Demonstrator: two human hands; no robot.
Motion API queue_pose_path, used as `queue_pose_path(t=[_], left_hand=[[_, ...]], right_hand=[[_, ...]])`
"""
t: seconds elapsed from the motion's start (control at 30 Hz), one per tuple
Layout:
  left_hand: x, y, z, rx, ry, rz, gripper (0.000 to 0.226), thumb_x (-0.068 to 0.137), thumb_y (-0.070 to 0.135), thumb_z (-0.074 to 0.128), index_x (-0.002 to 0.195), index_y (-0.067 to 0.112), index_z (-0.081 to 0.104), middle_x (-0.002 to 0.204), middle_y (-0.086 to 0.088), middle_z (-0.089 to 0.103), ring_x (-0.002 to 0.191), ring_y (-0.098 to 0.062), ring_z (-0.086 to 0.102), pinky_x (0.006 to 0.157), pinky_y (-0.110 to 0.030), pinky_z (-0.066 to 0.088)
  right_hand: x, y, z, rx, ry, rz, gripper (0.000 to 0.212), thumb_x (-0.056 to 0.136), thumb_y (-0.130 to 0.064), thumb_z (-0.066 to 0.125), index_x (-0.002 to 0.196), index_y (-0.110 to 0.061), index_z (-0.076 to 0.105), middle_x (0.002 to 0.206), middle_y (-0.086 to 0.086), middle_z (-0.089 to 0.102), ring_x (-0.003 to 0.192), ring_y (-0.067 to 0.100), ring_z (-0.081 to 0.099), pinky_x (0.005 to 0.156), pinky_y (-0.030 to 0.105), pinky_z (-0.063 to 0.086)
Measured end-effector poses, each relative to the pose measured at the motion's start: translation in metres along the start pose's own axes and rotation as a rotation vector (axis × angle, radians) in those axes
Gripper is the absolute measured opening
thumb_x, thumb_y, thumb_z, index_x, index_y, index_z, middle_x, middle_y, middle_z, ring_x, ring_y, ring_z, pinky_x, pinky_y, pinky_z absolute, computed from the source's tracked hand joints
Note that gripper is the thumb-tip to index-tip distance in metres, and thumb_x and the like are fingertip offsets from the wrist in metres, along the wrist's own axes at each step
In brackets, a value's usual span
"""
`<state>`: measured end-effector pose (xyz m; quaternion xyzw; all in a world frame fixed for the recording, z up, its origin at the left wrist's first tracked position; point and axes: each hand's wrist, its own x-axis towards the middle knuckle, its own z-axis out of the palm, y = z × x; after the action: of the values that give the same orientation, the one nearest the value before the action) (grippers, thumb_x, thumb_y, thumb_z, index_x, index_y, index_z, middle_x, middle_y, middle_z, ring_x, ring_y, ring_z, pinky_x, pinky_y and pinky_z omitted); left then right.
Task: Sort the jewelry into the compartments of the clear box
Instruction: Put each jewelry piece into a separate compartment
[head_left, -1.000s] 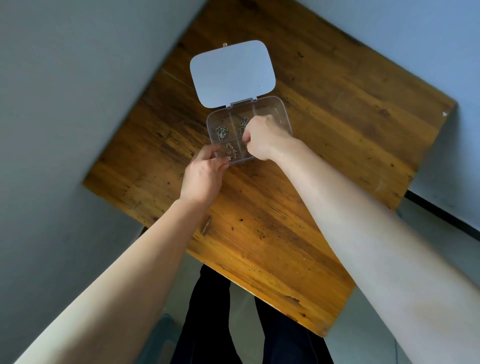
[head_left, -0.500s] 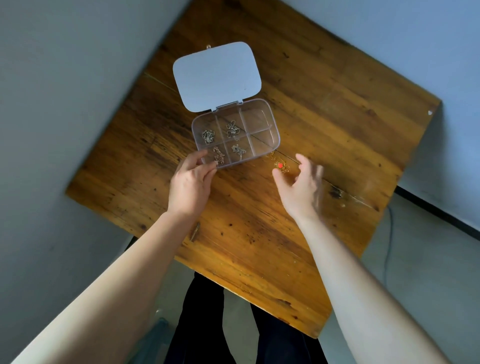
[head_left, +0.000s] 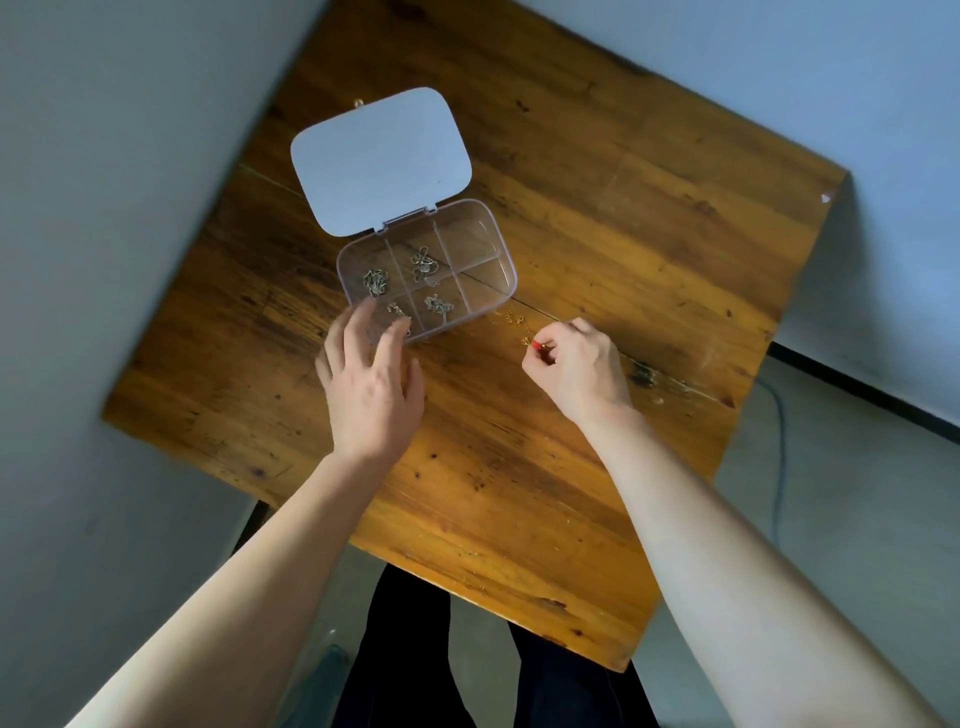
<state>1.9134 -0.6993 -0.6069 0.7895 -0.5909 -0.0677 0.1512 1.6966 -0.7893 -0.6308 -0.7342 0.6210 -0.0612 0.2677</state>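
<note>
fingers (head_left: 545, 349) of right hand (head_left: 579, 371) pinch necklace (head_left: 524, 332).

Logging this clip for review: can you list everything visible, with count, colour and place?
clear box: 1, transparent, open, mid-table
lid: 1, pale grey, hinged back behind the box
jewelry pieces in box: 4, silvery, one per compartment, left and middle columns
gold chain with red bead: 1, on table right of box
table: 1, brown wood
cable: 1, dark, floor at right
left hand: open, at box's near edge
right hand: pinching the chain's red bead
</note>
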Motion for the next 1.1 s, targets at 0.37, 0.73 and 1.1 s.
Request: queue_pose_path(t=[0.37,0.73,1.1], left_hand=[[0.009,0.071,0.040,0.017,-0.406,0.298,0.042,0.090,0.018,0.058,0.131,0.010,0.057,0.149,-0.015,0.042,0.129,-0.037,0.044,0.096,-0.051,0.044],[0.016,0.095,0.055,0.089,-0.420,0.173,0.047,0.086,0.024,0.059,0.132,0.014,0.060,0.153,-0.008,0.043,0.137,-0.033,0.039,0.103,-0.050,0.038],[0.015,0.090,0.055,0.093,-0.404,0.197,0.048,0.086,0.029,0.058,0.133,0.016,0.060,0.153,-0.007,0.042,0.138,-0.031,0.039,0.103,-0.049,0.038]], right_hand=[[0.027,0.050,-0.040,0.110,0.141,0.249,0.020,0.082,-0.031,0.072,0.099,-0.021,0.078,0.085,-0.006,0.076,0.077,0.010,0.066,0.075,0.014,0.044],[0.078,0.104,-0.092,0.215,0.507,0.415,0.022,0.090,-0.021,0.065,0.110,-0.016,0.074,0.104,0.002,0.074,0.099,0.019,0.066,0.090,0.020,0.044],[0.074,0.110,-0.080,0.027,0.203,0.411,0.050,0.097,-0.043,0.059,0.141,-0.018,0.054,0.134,0.009,0.046,0.113,0.026,0.059,0.083,0.034,0.054]])
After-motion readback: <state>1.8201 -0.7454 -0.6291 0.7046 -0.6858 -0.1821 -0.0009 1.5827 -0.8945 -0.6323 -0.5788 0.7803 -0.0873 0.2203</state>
